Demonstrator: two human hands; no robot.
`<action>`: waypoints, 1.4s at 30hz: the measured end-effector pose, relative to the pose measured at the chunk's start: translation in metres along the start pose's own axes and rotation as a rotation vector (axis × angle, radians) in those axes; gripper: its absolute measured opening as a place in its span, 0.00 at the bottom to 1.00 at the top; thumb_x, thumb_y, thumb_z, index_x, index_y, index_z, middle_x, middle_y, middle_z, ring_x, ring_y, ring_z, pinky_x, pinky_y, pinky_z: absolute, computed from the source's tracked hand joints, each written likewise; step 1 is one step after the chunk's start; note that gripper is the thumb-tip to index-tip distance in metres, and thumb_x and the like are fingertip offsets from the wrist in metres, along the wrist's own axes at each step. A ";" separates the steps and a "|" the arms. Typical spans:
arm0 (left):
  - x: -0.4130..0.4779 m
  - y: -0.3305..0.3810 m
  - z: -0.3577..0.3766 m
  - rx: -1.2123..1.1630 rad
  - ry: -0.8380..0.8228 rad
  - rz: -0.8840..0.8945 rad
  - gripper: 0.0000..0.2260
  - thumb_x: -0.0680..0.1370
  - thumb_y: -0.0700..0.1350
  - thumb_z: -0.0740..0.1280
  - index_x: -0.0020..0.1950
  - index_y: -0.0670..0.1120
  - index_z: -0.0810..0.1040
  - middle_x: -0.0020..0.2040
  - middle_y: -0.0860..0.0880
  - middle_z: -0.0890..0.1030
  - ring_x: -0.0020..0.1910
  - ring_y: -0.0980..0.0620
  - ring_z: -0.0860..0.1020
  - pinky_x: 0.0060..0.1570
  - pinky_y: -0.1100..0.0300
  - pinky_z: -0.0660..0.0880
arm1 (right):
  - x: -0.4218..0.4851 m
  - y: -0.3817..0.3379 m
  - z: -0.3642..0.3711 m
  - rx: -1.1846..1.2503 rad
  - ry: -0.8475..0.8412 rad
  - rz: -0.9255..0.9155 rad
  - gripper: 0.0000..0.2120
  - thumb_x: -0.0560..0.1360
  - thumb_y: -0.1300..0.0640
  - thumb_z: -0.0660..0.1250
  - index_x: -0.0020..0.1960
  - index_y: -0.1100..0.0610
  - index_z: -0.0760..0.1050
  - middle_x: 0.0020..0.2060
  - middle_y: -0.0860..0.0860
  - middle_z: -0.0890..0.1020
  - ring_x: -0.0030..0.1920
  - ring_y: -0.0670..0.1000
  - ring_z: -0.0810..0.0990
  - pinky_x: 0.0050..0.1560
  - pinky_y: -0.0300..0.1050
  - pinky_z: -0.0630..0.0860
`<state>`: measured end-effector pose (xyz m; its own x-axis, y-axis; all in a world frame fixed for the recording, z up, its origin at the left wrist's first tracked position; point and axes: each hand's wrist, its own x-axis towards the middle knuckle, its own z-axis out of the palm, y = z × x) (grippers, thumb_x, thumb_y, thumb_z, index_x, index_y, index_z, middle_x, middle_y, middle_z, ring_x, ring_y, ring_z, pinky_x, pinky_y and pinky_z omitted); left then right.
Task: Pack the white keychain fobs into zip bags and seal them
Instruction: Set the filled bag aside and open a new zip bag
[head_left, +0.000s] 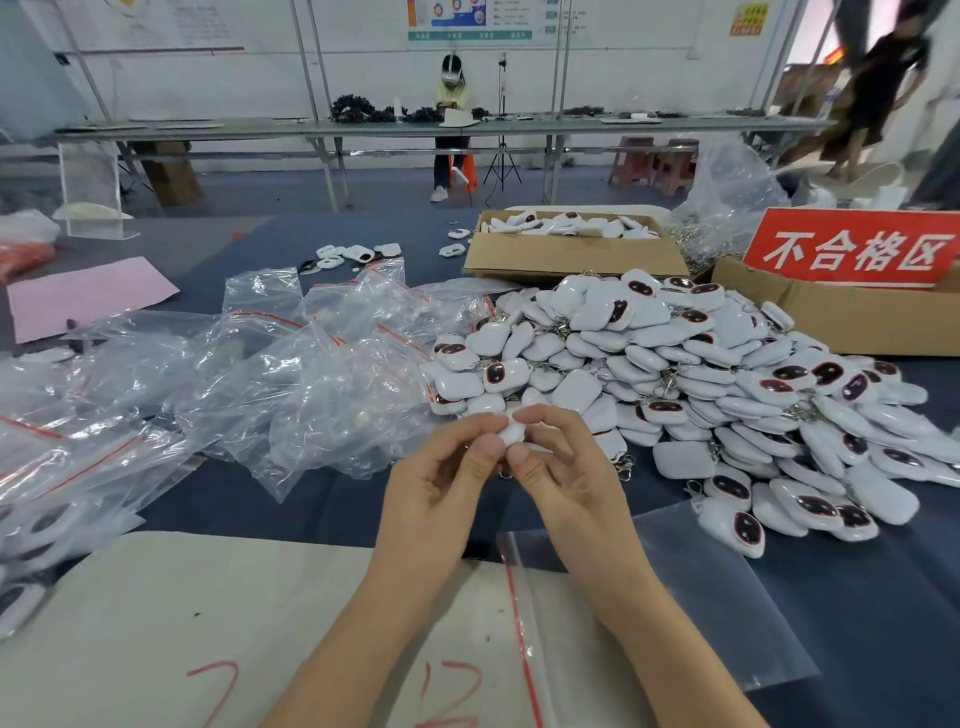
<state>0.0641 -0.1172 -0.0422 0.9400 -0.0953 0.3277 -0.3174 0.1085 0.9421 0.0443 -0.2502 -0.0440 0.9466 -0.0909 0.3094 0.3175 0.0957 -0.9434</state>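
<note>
Holding one white keychain fob (514, 432) between both hands, at the near edge of the fob heap (701, 374).

Item: I judge it a light, rigid plastic shell, smooth and probably slippery. Its neighbours carry loose metal clasps, so I would grip it by the flat faces or side edges, not the clasp. My left hand (447, 483) and right hand (566, 478) both pinch it, fingers (488, 447) curled onto its top. A flat zip bag (727, 597) with a red seal strip lies on the dark surface (322, 514) under my right forearm; it looks like thin, limp film, best opened at the mouth. Crumpled zip bags (311, 384) are heaped to the left.
</note>
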 end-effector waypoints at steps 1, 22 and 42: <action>-0.001 -0.001 0.000 0.011 0.029 0.021 0.09 0.77 0.50 0.68 0.55 0.53 0.84 0.52 0.53 0.87 0.53 0.54 0.85 0.52 0.67 0.77 | 0.000 0.000 0.001 0.015 -0.001 -0.006 0.11 0.80 0.63 0.67 0.54 0.48 0.77 0.49 0.48 0.85 0.52 0.48 0.84 0.54 0.36 0.77; 0.001 -0.002 -0.004 0.019 0.025 -0.090 0.16 0.81 0.34 0.67 0.61 0.54 0.80 0.54 0.58 0.85 0.55 0.62 0.82 0.51 0.73 0.74 | 0.004 0.001 -0.002 0.035 0.108 0.158 0.16 0.77 0.64 0.70 0.61 0.48 0.80 0.51 0.48 0.86 0.49 0.43 0.85 0.48 0.29 0.76; -0.002 -0.006 0.004 0.236 -0.028 -0.113 0.16 0.80 0.60 0.58 0.44 0.54 0.81 0.33 0.55 0.80 0.32 0.58 0.75 0.34 0.68 0.71 | 0.006 0.008 -0.002 -0.082 0.097 -0.003 0.14 0.81 0.70 0.61 0.53 0.51 0.75 0.49 0.46 0.83 0.50 0.47 0.81 0.53 0.38 0.77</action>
<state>0.0637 -0.1219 -0.0485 0.9683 -0.1216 0.2183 -0.2343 -0.1377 0.9624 0.0523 -0.2521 -0.0500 0.9344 -0.1870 0.3031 0.3111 0.0144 -0.9503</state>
